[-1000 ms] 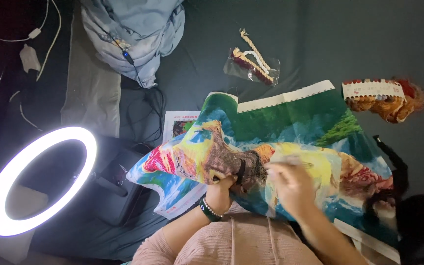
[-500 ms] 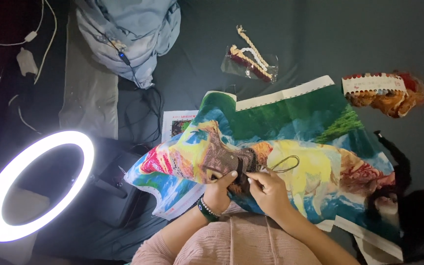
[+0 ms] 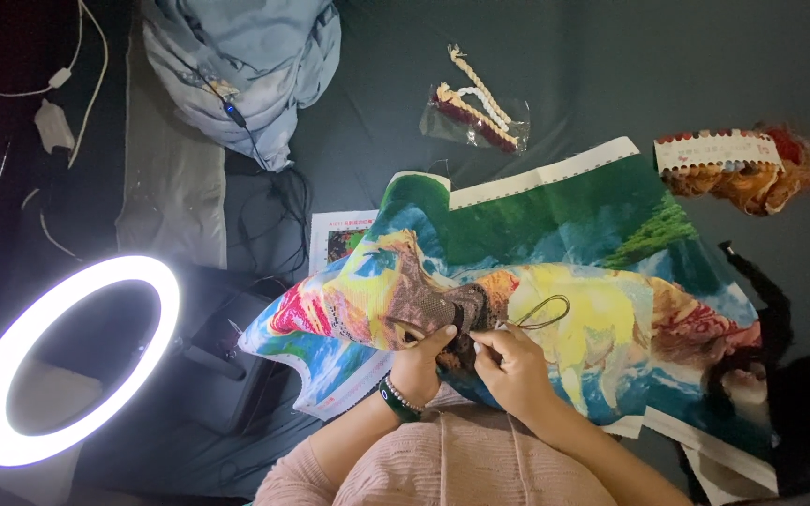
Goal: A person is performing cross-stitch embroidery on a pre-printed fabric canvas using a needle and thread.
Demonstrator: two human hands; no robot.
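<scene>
A large, brightly coloured embroidery canvas (image 3: 574,244) lies across my lap and the dark surface. My left hand (image 3: 421,361), with a bracelet at the wrist, pinches a fold of the canvas at its brown patch. My right hand (image 3: 516,367) is just to the right, fingers pinched on a needle at the cloth; a loop of dark thread (image 3: 541,312) curls above it on the yellow area.
A lit ring light (image 3: 72,361) stands at the left on a dark case. A blue garment (image 3: 241,66) lies at the top. A bag of braided threads (image 3: 475,108) and a thread card with orange skeins (image 3: 738,169) lie beyond the canvas. A printed pattern sheet (image 3: 335,239) peeks out.
My right hand has come left and down from the yellow area to the brown patch beside my left hand. The thread has slackened into a loop.
</scene>
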